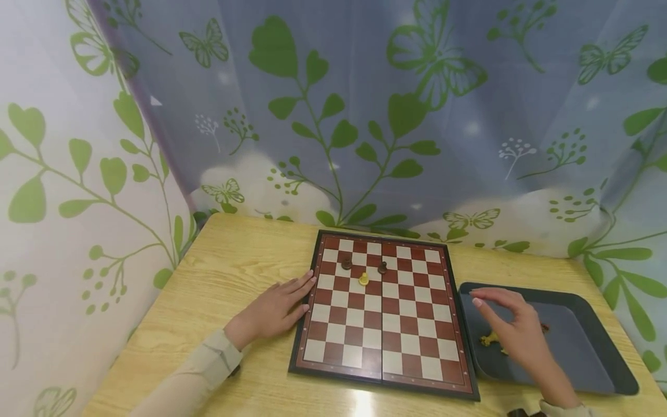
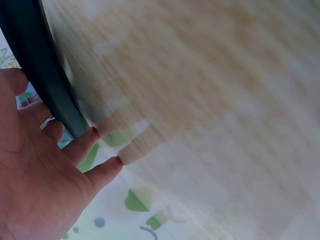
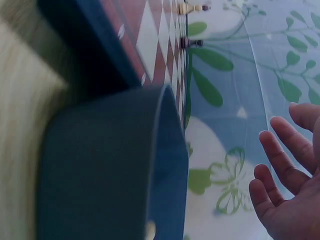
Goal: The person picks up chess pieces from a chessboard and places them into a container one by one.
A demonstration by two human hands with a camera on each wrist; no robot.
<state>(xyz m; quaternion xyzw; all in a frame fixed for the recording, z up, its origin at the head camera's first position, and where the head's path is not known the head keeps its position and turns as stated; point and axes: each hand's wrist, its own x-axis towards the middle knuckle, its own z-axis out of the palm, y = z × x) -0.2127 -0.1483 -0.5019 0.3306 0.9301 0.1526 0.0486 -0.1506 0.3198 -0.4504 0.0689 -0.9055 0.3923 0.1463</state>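
A chessboard (image 1: pixel 389 301) with a dark frame lies on the table. On its far part stand two dark chess pieces (image 1: pixel 383 267) and one yellow chess piece (image 1: pixel 363 279). My left hand (image 1: pixel 276 307) rests along the board's left edge, fingertips at the frame; the left wrist view shows its fingers extended beside the dark edge (image 2: pixel 50 70). Above the grey tray (image 1: pixel 599 324), my right hand (image 1: pixel 518 333) hovers with fingers bent loosely and nothing between them. Below it, several yellow chess pieces (image 1: pixel 488 339) lie in the tray, partly hidden by the hand.
The tray stands close against the board's right side on the wooden table (image 1: pixel 250 249). A patterned curtain (image 1: pixel 359 116) hangs behind and at both sides. Small dark objects (image 1: pixel 518 412) show by the right wrist at the bottom edge.
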